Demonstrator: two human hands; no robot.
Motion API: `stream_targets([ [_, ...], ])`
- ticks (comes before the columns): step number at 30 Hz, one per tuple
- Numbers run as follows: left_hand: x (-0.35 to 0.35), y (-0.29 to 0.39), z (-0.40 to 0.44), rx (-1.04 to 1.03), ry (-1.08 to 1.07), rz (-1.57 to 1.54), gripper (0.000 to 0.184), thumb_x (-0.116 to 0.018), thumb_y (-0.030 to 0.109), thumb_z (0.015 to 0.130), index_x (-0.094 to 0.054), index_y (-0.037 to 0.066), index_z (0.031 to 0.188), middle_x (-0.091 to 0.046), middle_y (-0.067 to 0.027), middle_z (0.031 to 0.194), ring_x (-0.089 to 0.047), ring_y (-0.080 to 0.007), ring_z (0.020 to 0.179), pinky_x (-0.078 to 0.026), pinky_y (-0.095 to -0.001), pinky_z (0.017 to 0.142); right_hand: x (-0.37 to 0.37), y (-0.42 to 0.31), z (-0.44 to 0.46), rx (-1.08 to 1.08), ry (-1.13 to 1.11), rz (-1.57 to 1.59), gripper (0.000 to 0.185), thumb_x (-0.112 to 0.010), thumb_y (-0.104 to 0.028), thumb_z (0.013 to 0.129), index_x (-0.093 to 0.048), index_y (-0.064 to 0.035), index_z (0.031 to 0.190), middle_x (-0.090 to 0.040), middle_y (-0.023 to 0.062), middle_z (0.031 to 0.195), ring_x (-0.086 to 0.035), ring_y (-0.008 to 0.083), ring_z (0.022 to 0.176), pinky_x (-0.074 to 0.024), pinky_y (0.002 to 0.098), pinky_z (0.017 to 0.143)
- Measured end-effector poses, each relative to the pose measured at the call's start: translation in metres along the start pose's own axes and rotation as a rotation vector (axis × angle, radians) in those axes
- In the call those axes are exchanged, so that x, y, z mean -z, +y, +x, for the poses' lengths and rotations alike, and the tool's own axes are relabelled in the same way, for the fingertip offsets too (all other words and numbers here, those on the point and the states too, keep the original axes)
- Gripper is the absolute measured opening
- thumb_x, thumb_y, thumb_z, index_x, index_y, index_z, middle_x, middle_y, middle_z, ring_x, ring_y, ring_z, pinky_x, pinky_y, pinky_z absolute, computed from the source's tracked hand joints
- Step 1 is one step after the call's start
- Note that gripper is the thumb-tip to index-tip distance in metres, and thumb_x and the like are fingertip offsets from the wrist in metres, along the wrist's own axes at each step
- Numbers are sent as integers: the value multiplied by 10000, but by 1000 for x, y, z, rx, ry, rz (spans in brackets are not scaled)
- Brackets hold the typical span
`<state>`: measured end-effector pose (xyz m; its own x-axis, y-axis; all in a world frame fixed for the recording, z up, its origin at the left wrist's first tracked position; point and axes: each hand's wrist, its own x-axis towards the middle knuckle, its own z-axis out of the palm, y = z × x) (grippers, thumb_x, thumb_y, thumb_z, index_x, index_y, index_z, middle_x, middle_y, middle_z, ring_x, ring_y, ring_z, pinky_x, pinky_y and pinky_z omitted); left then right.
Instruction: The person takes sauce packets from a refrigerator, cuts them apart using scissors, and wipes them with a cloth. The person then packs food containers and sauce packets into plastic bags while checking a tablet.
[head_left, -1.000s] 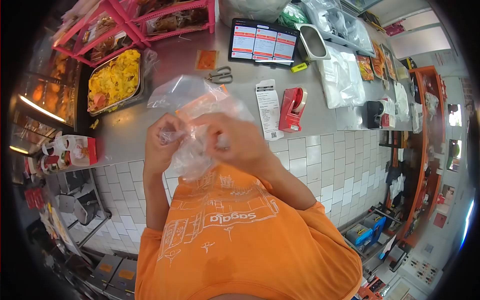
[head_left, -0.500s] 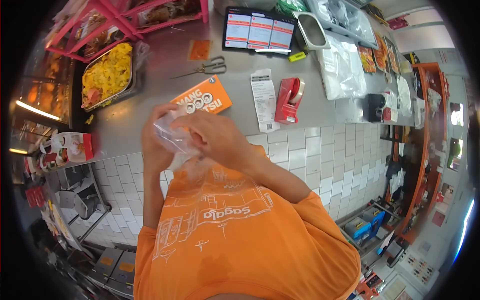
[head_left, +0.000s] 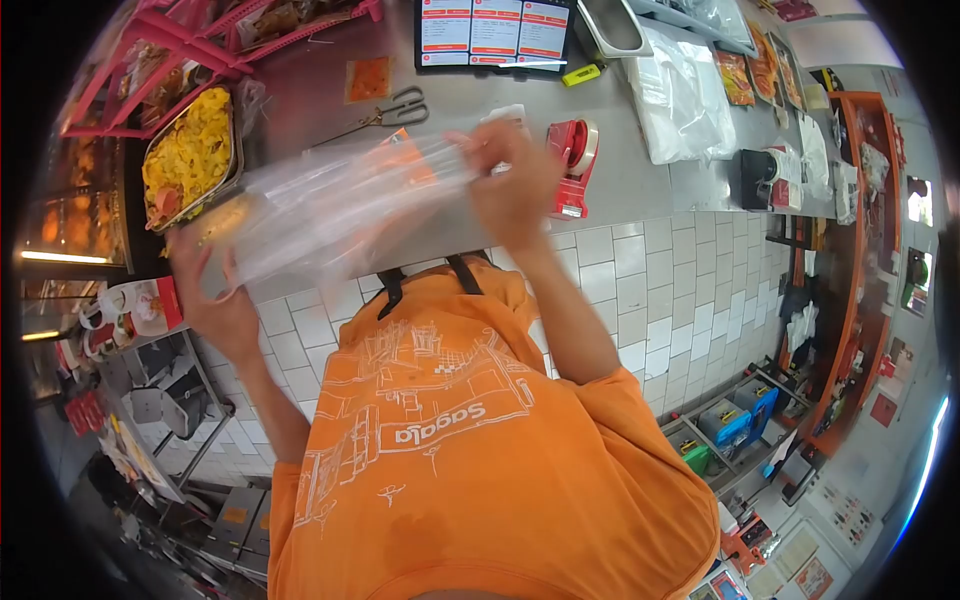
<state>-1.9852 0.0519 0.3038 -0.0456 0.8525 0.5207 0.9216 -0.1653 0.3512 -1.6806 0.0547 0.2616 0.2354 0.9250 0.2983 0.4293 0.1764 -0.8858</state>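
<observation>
A clear plastic bag [head_left: 335, 205] is stretched between my two hands above the front of the counter, blurred by motion. My right hand [head_left: 512, 185] is closed on its right end, in front of a receipt [head_left: 508, 113] and beside a red tape dispenser [head_left: 571, 190]. At the bag's left end, near the tray of yellow food [head_left: 190, 150], my left hand [head_left: 215, 305] has its fingers curled at the plastic. Through the bag shows part of an orange box [head_left: 405, 160], mostly covered. Scissors [head_left: 400, 108] lie just behind it.
Behind my hands are a sauce packet [head_left: 369, 80], a tablet [head_left: 492, 35] and a yellow highlighter [head_left: 582, 75]. White plastic bags [head_left: 685, 100] lie at the right, below a metal pan [head_left: 612, 28]. A pink rack [head_left: 160, 50] stands back left.
My hands have moved apart, left hand leftward and right hand to the right and up. The bunched plastic bag is now drawn out between them. The view has shifted slightly.
</observation>
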Motion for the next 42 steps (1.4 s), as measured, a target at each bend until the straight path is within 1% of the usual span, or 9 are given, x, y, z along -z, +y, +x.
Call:
stream_targets([
  [4, -8, -21, -10, 537, 50, -479, 378, -644, -67, 865, -611, 10, 1233, -700, -164, 1135, -710, -184, 931, -566, -264, 713, 11, -14, 28, -145, 183, -2, 309, -724, -10, 814, -607, -50, 1097, -633, 108, 922, -659, 213, 858, -501, 328, 681],
  [8, -23, 17, -15, 149, 58, -419, 430, -621, -63, 866, -584, 35, 1284, -690, -149, 1102, -695, -163, 821, -549, -265, 612, -17, -36, 22, -3, 56, 85, 265, -712, 70, 774, -634, -31, 1007, -602, 71, 837, -624, 120, 818, -477, 240, 594],
  [12, -7, -28, -23, 552, -125, -556, 542, -671, -60, 758, -606, 64, 1281, -631, -139, 1161, -668, -168, 843, -527, -273, 648, 48, -37, 49, -357, 34, 354, 382, -628, 86, 711, -639, -64, 1062, -481, 0, 763, -612, 72, 776, -473, 243, 620],
  [15, -19, 47, -14, -106, 236, 503, 446, -703, -38, 752, -674, 76, 1182, -687, -78, 1009, -673, -203, 882, -525, -292, 680, 13, -43, 33, -177, -301, 259, 496, -757, 42, 682, -626, -91, 1142, -436, -50, 744, -531, 43, 687, -429, 205, 606],
  [20, -9, 16, -18, 213, -184, -456, 119, -712, 94, 868, -737, 44, 973, -632, -72, 743, -614, -181, 689, -482, -305, 637, 5, -15, 91, -106, -792, 481, 719, -855, -38, 657, -566, -97, 1313, -538, -21, 884, -539, 68, 808, -467, 235, 681],
  [25, 84, -23, -12, 797, -604, -500, 344, -677, 160, 935, -621, 25, 1247, -579, -4, 743, -502, -69, 666, -417, -228, 595, -24, 146, 131, 149, -321, -656, 584, -718, -330, 867, -520, -228, 1407, -564, 121, 1013, -584, 293, 965, -487, 460, 897],
  [32, 90, -40, -61, 701, -296, -763, 586, -635, 200, 965, -388, 77, 1483, -580, -10, 897, -480, -38, 726, -418, -213, 656, -39, 150, 122, 206, -183, -935, 513, -654, -372, 903, -537, -268, 1392, -538, 119, 1038, -555, 306, 1002, -448, 544, 929],
  [36, 91, -15, -32, 938, 13, -504, 540, -635, 145, 956, -414, 76, 1444, -622, -67, 972, -568, -96, 840, -494, -249, 730, -56, 60, 88, 441, -616, 53, 770, -811, -404, 741, -497, -211, 1417, -561, 139, 1108, -526, 335, 1064, -435, 482, 968],
  [42, 61, -24, -4, 482, -242, -511, 607, -693, 0, 845, -519, 80, 1421, -656, -121, 1054, -614, -210, 986, -467, -314, 916, -109, 35, 41, 675, -1076, -706, 1040, -872, -336, 608, -357, -262, 1508, -553, 211, 1284, -479, 378, 1214, -422, 436, 1027],
])
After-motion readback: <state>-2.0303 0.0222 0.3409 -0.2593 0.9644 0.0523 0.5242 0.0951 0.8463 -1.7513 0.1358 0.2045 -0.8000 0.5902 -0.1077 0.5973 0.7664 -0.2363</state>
